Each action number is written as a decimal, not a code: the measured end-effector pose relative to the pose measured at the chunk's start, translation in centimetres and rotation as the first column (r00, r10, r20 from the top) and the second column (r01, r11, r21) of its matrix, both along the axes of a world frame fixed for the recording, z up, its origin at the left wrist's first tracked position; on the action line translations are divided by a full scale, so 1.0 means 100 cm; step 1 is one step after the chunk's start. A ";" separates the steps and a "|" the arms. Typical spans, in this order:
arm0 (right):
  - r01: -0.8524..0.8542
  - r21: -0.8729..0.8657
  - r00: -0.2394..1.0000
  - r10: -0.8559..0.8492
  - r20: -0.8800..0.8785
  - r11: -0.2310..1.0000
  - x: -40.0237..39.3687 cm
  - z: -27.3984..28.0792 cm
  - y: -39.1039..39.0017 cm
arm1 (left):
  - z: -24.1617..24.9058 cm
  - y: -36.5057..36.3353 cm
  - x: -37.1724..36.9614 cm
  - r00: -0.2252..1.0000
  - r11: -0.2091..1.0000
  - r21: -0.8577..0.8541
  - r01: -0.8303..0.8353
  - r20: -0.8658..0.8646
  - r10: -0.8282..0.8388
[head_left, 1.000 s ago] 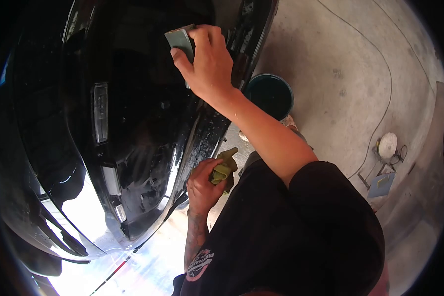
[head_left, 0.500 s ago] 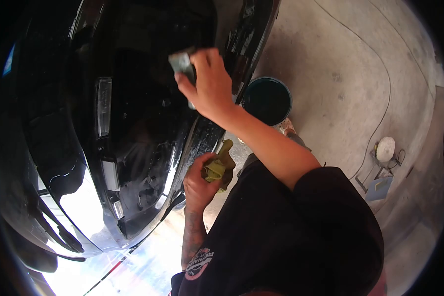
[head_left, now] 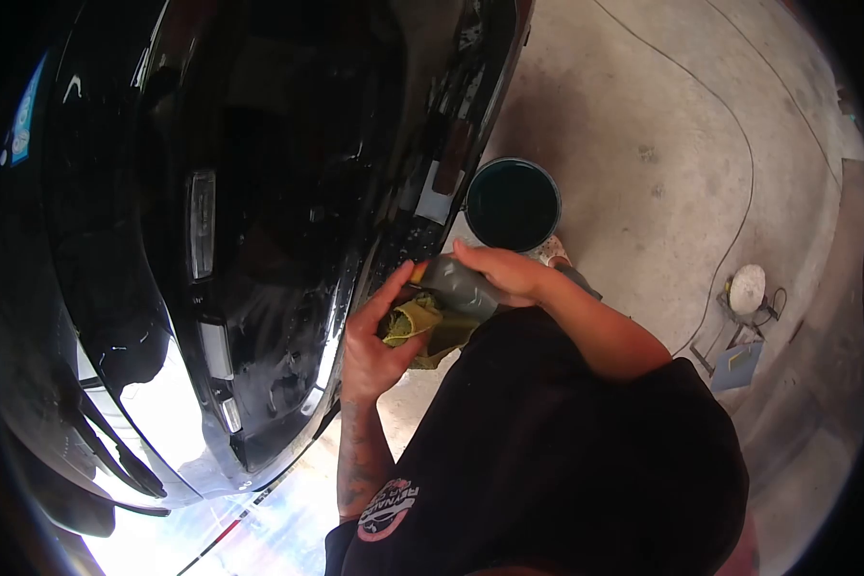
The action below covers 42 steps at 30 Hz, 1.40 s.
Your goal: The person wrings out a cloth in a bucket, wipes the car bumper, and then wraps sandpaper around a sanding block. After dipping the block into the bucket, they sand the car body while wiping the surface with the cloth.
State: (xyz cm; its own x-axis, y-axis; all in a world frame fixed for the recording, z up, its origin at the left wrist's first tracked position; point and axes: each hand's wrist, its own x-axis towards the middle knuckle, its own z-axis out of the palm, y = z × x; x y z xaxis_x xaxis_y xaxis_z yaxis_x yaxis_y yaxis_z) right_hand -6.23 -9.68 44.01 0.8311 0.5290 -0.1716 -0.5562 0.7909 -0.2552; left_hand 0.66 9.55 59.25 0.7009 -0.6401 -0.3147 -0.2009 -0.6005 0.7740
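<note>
Beside the black car (head_left: 288, 125), our left hand (head_left: 372, 353) grips a green cloth (head_left: 437, 336), and our right hand (head_left: 509, 273) grips a grey pad (head_left: 461, 288). A bucket (head_left: 514, 204) sits near the car.

Glossy black car panel (head_left: 278, 125); soft, matt green cloth (head_left: 415, 322); rough-looking, matt grey floor (head_left: 634, 125).

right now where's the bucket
In the head view, the bucket stands on the floor, just to the right of the black car and beyond the right hand.
</note>
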 end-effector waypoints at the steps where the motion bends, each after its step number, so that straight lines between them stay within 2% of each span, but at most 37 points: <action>1: -0.016 -0.040 1.000 0.016 0.011 0.999 -0.004 -0.003 0.000 | -0.008 0.002 0.001 1.000 0.999 -0.036 -0.001 0.023 0.002; 3: -0.028 -0.100 0.999 0.032 0.038 0.995 -0.012 -0.006 0.005 | -0.020 0.004 -0.002 0.998 0.995 -0.104 -0.005 0.061 0.011; 5: -0.019 -0.213 0.992 0.045 0.117 0.977 -0.012 -0.012 0.011 | -0.004 -0.009 -0.007 0.987 0.990 -0.010 -0.144 -0.074 0.143; 6: -0.003 -0.204 0.990 0.032 0.139 0.979 -0.012 -0.012 0.011 | 0.002 -0.014 -0.009 0.968 0.977 0.044 -0.209 -0.135 0.213; 8: 0.027 -0.185 0.983 0.007 0.182 0.982 -0.012 -0.010 0.011 | -0.008 -0.005 -0.007 0.979 0.985 0.036 -0.168 -0.111 0.171; 11: 0.050 -0.028 0.997 -0.052 -0.054 0.998 -0.016 -0.026 0.011 | -0.013 0.009 -0.004 0.981 0.988 0.057 -0.143 -0.121 0.149; 14: 0.204 0.038 0.965 -0.194 -0.178 0.978 -0.013 -0.030 0.004 | -0.011 0.013 -0.005 0.978 0.986 0.080 -0.150 -0.133 0.159; 15: 0.325 0.013 0.923 -0.314 -0.222 0.946 -0.007 -0.032 0.001 | -0.011 0.014 -0.005 0.977 0.984 0.085 -0.155 -0.131 0.166; 17: 0.545 0.012 0.831 -0.538 -0.139 0.838 0.013 -0.030 -0.018 | -0.017 0.020 -0.008 0.976 0.981 0.096 -0.169 -0.119 0.180; 18: 0.625 -0.206 0.760 -0.647 -0.063 0.753 0.025 -0.021 -0.028 | -0.021 0.024 -0.010 0.976 0.979 0.102 -0.174 -0.116 0.186; 19: 0.678 -0.377 0.706 -0.701 0.099 0.631 0.042 -0.012 -0.036 | -0.024 0.026 -0.011 0.980 0.980 0.108 -0.169 -0.091 0.179; 20: 0.776 -0.561 0.576 -0.684 0.447 0.287 0.068 -0.010 -0.042 | -0.028 0.027 -0.013 0.983 0.980 0.113 -0.164 -0.066 0.173; 21: 0.814 -0.571 0.452 -0.496 0.741 -0.112 0.092 -0.007 -0.046 | -0.030 0.029 -0.015 0.985 0.980 0.121 -0.159 -0.042 0.165; 23: 0.791 -0.341 0.310 -0.148 0.939 -0.508 0.122 0.058 -0.063 | -0.033 0.030 -0.019 0.989 0.982 0.128 -0.140 -0.034 0.146; 24: 0.773 -0.183 0.166 -0.084 0.983 -0.608 0.143 0.072 -0.069 | -0.034 0.032 -0.020 0.990 0.982 0.134 -0.131 -0.030 0.136; 25: 0.726 -0.083 0.096 -0.019 0.995 -0.683 0.163 0.081 -0.076 | -0.033 0.033 -0.022 0.989 0.980 0.143 -0.135 -0.034 0.141; 26: 0.739 -0.019 -0.025 -0.056 0.998 -0.673 0.182 0.090 -0.081 | -0.033 0.034 -0.024 0.988 0.978 0.152 -0.140 -0.038 0.147; 28: 0.633 -0.070 0.033 -0.063 0.997 -0.771 0.180 0.114 -0.074 | -0.034 0.040 -0.027 0.986 0.976 0.154 -0.154 -0.046 0.163; 30: 0.623 -0.127 0.072 -0.105 0.992 -0.772 0.197 0.085 -0.048 | -0.040 0.049 -0.029 0.982 0.975 0.140 -0.175 -0.051 0.184; 32: 0.689 -0.211 0.120 -0.179 0.977 -0.693 0.187 0.067 0.007 | -0.043 0.053 -0.031 0.981 0.971 0.161 -0.174 -0.054 0.185; 33: 0.759 -0.243 0.161 -0.188 0.969 -0.604 0.170 0.061 0.031 | -0.044 0.054 -0.031 0.982 0.971 0.170 -0.170 -0.054 0.181; 36: 0.892 -0.368 0.371 -0.038 0.928 -0.263 0.116 0.041 0.064 | -0.048 0.049 -0.027 0.981 0.969 0.207 -0.138 -0.108 0.163; 38: 0.918 -0.335 0.311 -0.140 0.940 -0.213 0.099 0.031 0.054 | -0.050 0.041 -0.023 0.984 0.969 0.217 -0.115 -0.108 0.141; 41: 0.854 -0.499 0.442 -0.299 0.846 -0.149 0.074 0.030 0.004 | -0.049 0.037 -0.025 0.987 0.969 0.220 -0.112 -0.093 0.135; 42: 0.809 -0.548 0.475 -0.316 0.822 -0.210 0.068 0.027 -0.015 | -0.049 0.036 -0.026 0.987 0.970 0.216 -0.116 -0.083 0.136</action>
